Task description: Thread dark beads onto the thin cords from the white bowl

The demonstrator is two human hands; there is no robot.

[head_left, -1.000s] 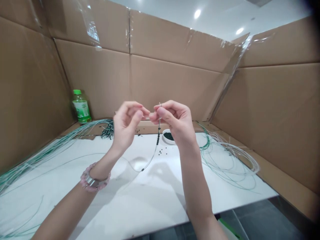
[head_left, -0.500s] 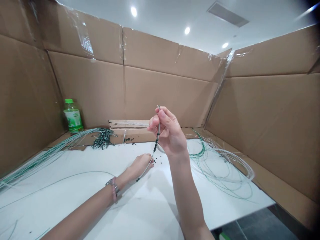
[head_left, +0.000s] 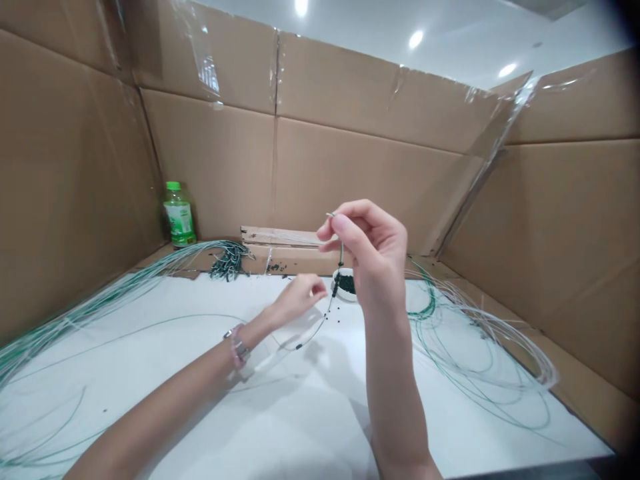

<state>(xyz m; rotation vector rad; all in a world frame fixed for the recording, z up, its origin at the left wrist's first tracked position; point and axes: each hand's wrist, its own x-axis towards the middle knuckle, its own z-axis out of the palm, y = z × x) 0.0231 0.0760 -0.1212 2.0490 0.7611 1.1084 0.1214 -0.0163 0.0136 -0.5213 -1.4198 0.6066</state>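
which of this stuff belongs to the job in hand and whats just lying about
Seem to belong:
beaded strand, held in the right hand
white bowl of black beads
likely bundled strands, left, and coiled strands, right

Probably just lying about:
green-capped bottle
loose beads on the white tabletop

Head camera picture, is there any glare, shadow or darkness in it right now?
In the head view, ceiling lights glare white; clear tape glints on the cardboard wall; soft shadows cross the white tabletop below the right hand; the upper right corner is dark.
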